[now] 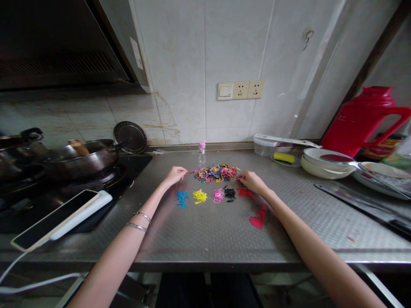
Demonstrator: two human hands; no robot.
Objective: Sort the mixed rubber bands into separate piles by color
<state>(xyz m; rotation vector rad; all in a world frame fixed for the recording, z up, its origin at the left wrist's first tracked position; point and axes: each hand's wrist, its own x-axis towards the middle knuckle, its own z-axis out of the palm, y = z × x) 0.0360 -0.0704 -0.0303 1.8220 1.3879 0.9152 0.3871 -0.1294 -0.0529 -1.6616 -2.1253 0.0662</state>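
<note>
A mixed heap of small colourful elastic bands lies on the metal counter between my hands. My left hand is at the heap's left side, its fingertips pressed together; anything in them is too small to make out. At the right end of the heap, my right hand is closed in a pinch, and what it grips is unclear. Nearer to me is a row of single-colour piles: blue bands, yellow bands, pink bands, black bands and red bands, the last just below my right hand.
Behind the heap stands a clear bottle with a pink top. A red heart-shaped piece lies by my right forearm. Left are a phone and a pan on the stove. Bowls, a knife and a red flask occupy the right.
</note>
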